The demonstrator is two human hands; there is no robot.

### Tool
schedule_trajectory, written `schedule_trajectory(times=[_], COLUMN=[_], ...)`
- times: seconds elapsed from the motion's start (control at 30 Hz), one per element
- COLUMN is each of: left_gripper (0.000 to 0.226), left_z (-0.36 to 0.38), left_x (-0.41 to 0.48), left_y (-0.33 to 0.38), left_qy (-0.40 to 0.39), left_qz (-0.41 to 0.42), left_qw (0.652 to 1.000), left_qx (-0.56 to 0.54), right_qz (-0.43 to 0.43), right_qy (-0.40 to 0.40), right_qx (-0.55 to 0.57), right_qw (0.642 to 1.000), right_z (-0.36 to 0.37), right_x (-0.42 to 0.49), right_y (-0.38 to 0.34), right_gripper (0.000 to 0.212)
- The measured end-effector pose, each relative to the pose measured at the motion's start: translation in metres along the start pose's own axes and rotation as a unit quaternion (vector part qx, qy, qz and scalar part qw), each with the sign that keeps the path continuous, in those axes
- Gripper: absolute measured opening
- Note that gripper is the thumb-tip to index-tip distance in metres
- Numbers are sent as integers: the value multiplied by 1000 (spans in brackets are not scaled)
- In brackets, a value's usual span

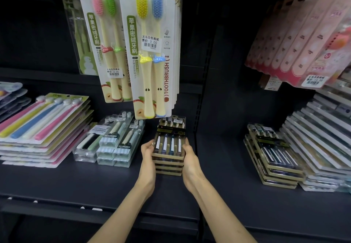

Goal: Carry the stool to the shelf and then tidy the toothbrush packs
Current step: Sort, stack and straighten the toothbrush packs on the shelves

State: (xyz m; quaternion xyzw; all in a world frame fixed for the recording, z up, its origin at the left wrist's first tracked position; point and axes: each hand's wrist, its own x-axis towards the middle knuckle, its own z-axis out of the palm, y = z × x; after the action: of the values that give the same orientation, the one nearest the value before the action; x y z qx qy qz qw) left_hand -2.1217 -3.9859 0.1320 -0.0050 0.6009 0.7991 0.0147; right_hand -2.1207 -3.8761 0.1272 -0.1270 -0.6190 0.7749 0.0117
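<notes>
tidying is in hand: the left hand and right hand curl round the sides of a stack of dark, beige-framed toothbrush packs between them on the dark shelf. next, i judge, the stack needs squaring and its edges pressed flush.

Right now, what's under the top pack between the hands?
More matching packs, at least three, only their beige front edges showing, stacked on the dark shelf. The top pack covers their contents; left hand and right hand cover the stack's sides.
</notes>
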Motion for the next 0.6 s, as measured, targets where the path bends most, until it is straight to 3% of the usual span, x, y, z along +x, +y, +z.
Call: schedule_trajectory(times=[0.3,0.43,0.53,0.6], left_gripper=[16,33,38,38], left_z=[-2,-9,-10,6], left_x=[1,-3,-31,-59], left_y=[-1,5,5,3], left_qy=[-12,17,120,121], left_qz=[11,43,201,306], left_qw=[1000,997,951,912], left_qx=[12,65,204,244], right_qz=[1,-33,-118,-184], right_qy=[9,39,174,326], right_qx=[-33,-45,-131,-271], right_qw=[999,998,969,887], right_z=[2,-18,-63,-105], right_x=[-8,-43,-78,-95], right_y=[-7,-23,-34,-40], right_gripper=[45,47,46,49])
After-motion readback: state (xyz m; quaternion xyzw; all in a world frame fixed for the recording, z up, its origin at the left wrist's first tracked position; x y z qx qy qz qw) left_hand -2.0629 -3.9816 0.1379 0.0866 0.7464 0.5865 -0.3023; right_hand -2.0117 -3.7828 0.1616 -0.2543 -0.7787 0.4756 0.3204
